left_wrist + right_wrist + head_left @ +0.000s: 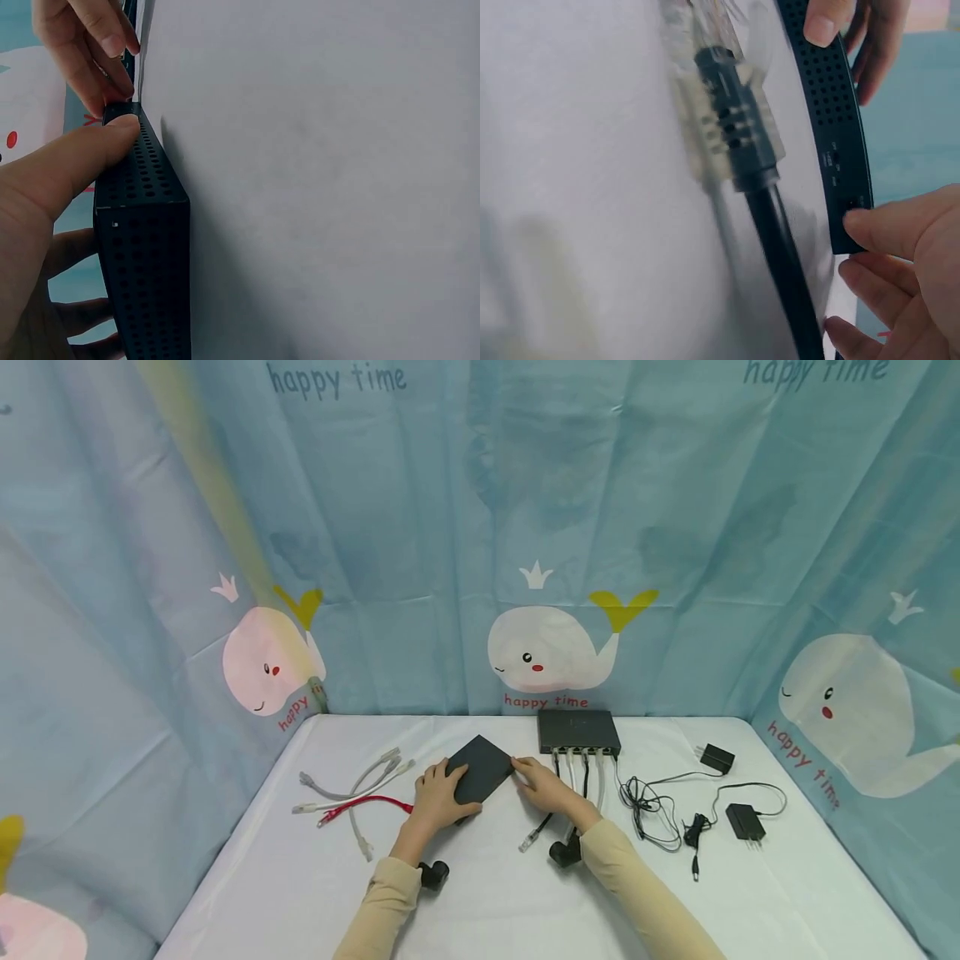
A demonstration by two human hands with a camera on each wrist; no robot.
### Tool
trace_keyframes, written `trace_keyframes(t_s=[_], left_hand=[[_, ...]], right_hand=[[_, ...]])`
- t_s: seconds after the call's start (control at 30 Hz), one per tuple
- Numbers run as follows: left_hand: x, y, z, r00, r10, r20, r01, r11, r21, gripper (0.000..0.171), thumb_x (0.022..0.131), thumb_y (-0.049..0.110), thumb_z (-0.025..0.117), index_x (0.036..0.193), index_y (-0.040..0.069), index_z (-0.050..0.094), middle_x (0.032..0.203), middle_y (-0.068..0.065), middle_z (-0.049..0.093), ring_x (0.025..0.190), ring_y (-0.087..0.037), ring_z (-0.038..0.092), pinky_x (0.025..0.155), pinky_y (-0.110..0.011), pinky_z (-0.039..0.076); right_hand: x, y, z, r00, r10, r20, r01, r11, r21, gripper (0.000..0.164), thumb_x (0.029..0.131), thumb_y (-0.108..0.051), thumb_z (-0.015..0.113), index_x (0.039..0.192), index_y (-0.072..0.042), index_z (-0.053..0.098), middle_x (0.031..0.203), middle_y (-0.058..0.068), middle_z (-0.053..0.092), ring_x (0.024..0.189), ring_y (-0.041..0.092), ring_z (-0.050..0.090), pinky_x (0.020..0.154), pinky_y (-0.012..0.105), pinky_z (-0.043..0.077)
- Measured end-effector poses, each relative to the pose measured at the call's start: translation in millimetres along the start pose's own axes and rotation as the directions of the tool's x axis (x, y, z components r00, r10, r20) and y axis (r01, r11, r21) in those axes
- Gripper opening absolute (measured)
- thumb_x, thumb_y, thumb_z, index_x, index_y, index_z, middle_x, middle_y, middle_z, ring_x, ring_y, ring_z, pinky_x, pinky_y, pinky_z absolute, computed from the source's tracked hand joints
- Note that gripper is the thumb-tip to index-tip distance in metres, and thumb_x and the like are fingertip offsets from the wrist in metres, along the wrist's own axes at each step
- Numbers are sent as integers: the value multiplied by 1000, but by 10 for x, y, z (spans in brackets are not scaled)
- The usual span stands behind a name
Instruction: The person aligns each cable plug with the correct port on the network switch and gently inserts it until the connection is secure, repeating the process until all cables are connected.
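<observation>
A flat black network switch (482, 767) with perforated sides sits at an angle over the middle of the table. My left hand (438, 797) grips its left side; in the left wrist view the thumb (112, 142) presses on a vented side while other fingers lie behind. With my right hand (546, 787) I pinch its right corner. The right wrist view shows that thumb (889, 225) on the narrow side, near small white markings. Below my right hand lies a loose Ethernet cable's clear plug (528, 842), large and blurred in the right wrist view.
Another black switch (577, 731) stands at the back with several Ethernet cables plugged in. Grey, white and red patch cables (360, 806) lie left of my left hand. To the right are a power adapter (717, 758), a second adapter (745, 822) and coiled black cord (641, 802).
</observation>
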State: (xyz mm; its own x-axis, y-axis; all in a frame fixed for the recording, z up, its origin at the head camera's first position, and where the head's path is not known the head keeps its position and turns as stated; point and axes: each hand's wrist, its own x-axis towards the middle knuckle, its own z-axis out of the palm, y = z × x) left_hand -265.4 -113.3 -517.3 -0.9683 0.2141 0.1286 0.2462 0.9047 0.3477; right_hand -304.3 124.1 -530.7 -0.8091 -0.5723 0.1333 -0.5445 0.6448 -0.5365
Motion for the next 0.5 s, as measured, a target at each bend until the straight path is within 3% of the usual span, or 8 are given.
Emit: trace_keyframes(t_s=[0.23,0.5], left_hand=[[-78,-7,-20,999,47,-7,-47,999,-2,77,73,50,73,134,11,49,139,-27,35,125,-46,33,97,-61,28],[-172,-7,-15,995,94,17,-94,996,10,77,74,53,71,136,14,48,141,-26,34,126,-46,33,98,-60,29]], right_hand=[[-118,-7,-9,999,10,40,-11,1000,13,68,86,-12,66,143,0,31,141,19,36,128,36,40,102,48,36],[-294,-34,-25,998,11,69,-12,1000,19,67,88,-14,63,145,-3,28,145,16,33,129,34,38,102,47,37]])
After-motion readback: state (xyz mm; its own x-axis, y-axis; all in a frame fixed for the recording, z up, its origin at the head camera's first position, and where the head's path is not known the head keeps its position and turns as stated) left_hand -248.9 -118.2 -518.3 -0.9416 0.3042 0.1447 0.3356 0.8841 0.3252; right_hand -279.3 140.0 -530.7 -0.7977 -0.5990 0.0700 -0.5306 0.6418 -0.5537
